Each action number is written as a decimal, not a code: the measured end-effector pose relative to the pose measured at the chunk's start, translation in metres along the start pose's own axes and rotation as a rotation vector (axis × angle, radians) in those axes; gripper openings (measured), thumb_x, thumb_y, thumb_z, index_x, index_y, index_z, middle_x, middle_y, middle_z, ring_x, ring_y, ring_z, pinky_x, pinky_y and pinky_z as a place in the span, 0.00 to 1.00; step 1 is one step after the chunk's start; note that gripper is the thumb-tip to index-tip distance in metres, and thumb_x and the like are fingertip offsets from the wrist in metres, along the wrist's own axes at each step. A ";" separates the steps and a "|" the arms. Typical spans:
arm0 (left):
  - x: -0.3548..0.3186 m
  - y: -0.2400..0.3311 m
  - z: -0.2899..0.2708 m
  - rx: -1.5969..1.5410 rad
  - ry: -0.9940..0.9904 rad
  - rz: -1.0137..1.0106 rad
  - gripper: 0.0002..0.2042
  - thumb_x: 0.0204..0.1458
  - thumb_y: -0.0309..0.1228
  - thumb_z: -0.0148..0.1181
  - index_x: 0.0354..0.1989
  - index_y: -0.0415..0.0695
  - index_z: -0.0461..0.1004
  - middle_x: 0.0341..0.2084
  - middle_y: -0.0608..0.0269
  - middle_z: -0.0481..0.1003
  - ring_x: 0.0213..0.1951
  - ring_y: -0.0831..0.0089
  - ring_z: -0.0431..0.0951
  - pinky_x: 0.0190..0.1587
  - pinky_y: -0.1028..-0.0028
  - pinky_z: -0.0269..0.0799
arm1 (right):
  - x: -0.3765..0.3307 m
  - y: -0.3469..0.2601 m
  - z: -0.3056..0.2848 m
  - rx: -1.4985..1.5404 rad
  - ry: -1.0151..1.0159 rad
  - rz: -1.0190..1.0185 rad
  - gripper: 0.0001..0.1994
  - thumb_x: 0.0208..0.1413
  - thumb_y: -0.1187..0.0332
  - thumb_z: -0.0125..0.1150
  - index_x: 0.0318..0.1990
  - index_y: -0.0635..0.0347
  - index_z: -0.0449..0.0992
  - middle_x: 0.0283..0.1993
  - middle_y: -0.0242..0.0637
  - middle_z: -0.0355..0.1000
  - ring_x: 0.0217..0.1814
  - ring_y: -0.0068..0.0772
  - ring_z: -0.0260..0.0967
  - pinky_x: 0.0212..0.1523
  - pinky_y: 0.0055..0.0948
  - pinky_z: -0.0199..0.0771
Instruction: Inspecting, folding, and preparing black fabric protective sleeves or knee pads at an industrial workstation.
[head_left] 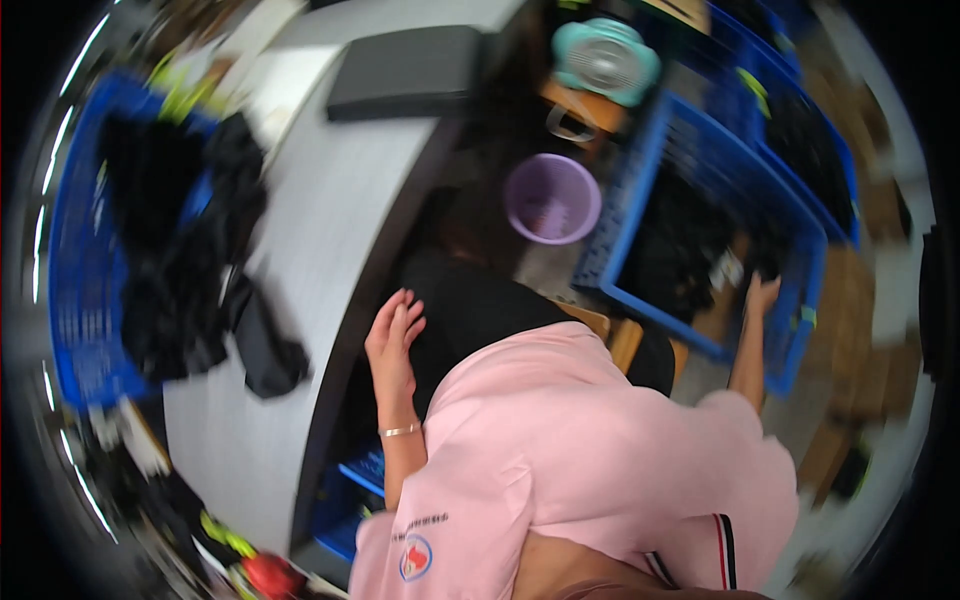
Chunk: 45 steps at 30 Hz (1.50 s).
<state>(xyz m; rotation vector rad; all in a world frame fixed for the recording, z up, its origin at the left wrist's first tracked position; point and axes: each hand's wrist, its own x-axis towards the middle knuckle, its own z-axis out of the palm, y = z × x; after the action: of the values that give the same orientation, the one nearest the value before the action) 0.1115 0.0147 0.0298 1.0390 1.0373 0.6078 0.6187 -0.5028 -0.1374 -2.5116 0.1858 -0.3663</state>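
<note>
My left hand (395,335) is over my lap beside the edge of the grey worktable (330,200). It holds nothing, and its fingers are loosely extended and a little apart. To the right, my right arm reaches over the near side of a blue plastic crate (655,305). Inside it, my right hand (762,292) is closed on a dark piece of fabric (768,250), blurred by motion. More black cloth items (675,240) lie in that crate, with a small white tag-like piece (727,270) among them.
A blue basket (85,300) heaped with black garments (180,270) stands at the worktable's left, one piece spilling onto the top. A dark grey box-like object (405,72) lies at the table's far end. Beyond my knees are a purple bin (553,198) and a turquoise fan (605,60).
</note>
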 end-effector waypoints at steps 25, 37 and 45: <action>-0.012 0.074 -0.151 0.863 0.738 1.041 0.22 0.38 0.14 0.59 0.43 0.46 0.82 0.37 0.58 0.78 0.40 0.59 0.77 0.46 0.64 0.72 | -0.518 -0.545 0.000 1.100 -1.322 -1.699 0.16 0.57 0.81 0.54 0.54 0.68 0.71 0.58 0.51 0.69 0.48 0.53 0.75 0.45 0.42 0.78; -0.020 0.077 0.016 0.431 0.058 1.041 0.20 0.38 0.15 0.62 0.44 0.43 0.81 0.32 0.61 0.76 0.34 0.64 0.76 0.37 0.70 0.74 | -0.476 -0.649 0.051 1.268 -1.719 0.119 0.16 0.60 0.69 0.60 0.55 0.58 0.72 0.46 0.34 0.76 0.53 0.35 0.74 0.51 0.27 0.72; -0.006 0.079 0.018 0.200 -0.042 0.511 0.05 0.59 0.23 0.56 0.40 0.38 0.78 0.25 0.65 0.76 0.27 0.83 0.73 0.31 0.79 0.69 | -0.465 -0.598 0.080 1.421 -2.131 0.604 0.19 0.62 0.67 0.60 0.58 0.62 0.68 0.40 0.31 0.72 0.44 0.30 0.71 0.60 0.33 0.70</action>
<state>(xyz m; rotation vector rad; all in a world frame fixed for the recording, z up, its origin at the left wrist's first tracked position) 0.1291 0.0356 0.1066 1.5063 0.8051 0.9015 0.2298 0.1275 0.0404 -0.4006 -0.1703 1.6646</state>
